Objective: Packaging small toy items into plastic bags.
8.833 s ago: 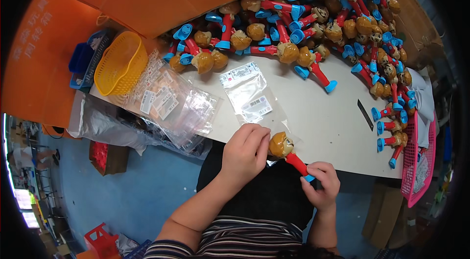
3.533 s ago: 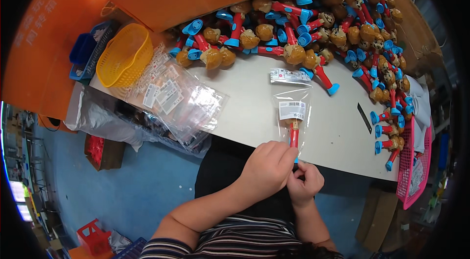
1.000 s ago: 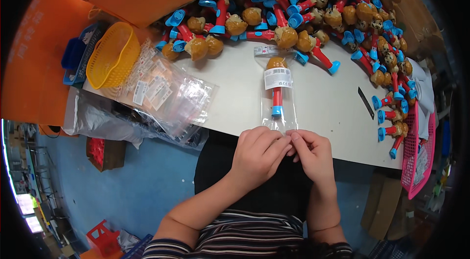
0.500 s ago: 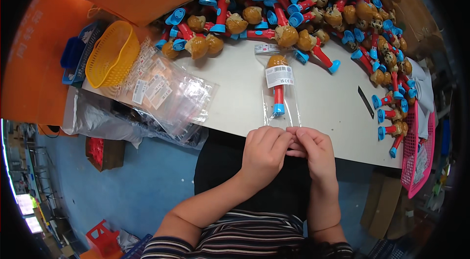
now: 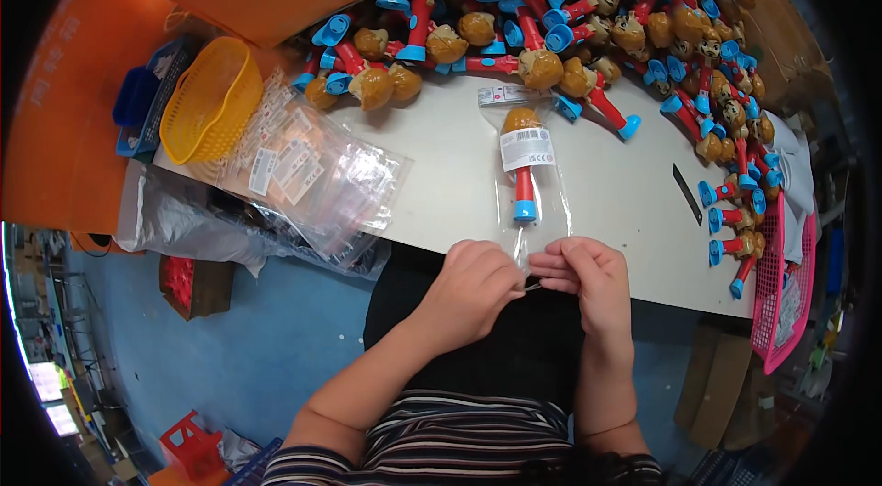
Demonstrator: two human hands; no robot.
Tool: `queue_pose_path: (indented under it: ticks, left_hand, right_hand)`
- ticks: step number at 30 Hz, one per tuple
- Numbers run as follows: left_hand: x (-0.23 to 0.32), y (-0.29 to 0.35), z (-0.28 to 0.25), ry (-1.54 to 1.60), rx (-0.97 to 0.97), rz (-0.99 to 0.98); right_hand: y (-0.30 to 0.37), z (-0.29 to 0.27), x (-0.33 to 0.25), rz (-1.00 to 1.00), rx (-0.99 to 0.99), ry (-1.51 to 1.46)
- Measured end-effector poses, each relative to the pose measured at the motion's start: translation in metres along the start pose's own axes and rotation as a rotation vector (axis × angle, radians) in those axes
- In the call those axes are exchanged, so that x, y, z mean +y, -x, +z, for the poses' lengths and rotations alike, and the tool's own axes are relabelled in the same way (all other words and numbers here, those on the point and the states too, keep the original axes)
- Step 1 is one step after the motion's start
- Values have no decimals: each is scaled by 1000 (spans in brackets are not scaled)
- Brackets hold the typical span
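A clear plastic bag [image 5: 554, 201] lies on the light table with its near end at the table's front edge. Inside is a toy figure [image 5: 524, 185] with a brown round head, a red stem and a blue base. A white printed label [image 5: 526, 148] covers part of the toy. My left hand [image 5: 470, 288] is closed, its fingertips pinching the bag's near end from the left. Opposite it, my right hand [image 5: 588, 273] has thumb and fingers pressed together on the same end. The fingers partly hide the bag's edge.
Many similar toys [image 5: 537, 68] are heaped along the table's back and right. Flat clear bags with labels [image 5: 299, 174] and a yellow basket [image 5: 213, 100] are on the left. A pink basket [image 5: 781, 293] stands at the right edge. A black strip [image 5: 686, 194] lies on the tabletop [image 5: 634, 201].
My left hand has moved slightly left and down, away from my right hand. The near end of the bag now shows between them. The toy stays in place.
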State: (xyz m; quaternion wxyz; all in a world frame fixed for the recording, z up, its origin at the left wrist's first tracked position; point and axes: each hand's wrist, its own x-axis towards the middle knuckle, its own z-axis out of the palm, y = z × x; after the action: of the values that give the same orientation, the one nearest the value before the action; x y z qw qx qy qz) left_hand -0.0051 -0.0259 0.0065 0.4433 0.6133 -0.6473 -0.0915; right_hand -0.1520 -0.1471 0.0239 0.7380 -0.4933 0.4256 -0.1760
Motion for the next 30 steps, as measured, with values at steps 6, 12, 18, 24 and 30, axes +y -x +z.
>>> queue_pose_path:
  ticks: [6, 12, 18, 24, 30]
  left_hand:
    - [-20, 48, -73, 776, 313, -411]
    - [-55, 43, -202, 598, 824, -340]
    - [-167, -15, -334, -452, 613, -751]
    - [-210, -18, -337, -1108, 285, -868]
    - [-33, -22, -154, -318, 160, -107]
  right_hand:
    - [2, 10, -7, 5, -1, 78]
    - [5, 3, -5, -40, -7, 99]
    - [3, 2, 3, -56, -28, 121]
    - [2, -2, 13, -66, -6, 104]
    - [4, -11, 7, -57, -72, 188]
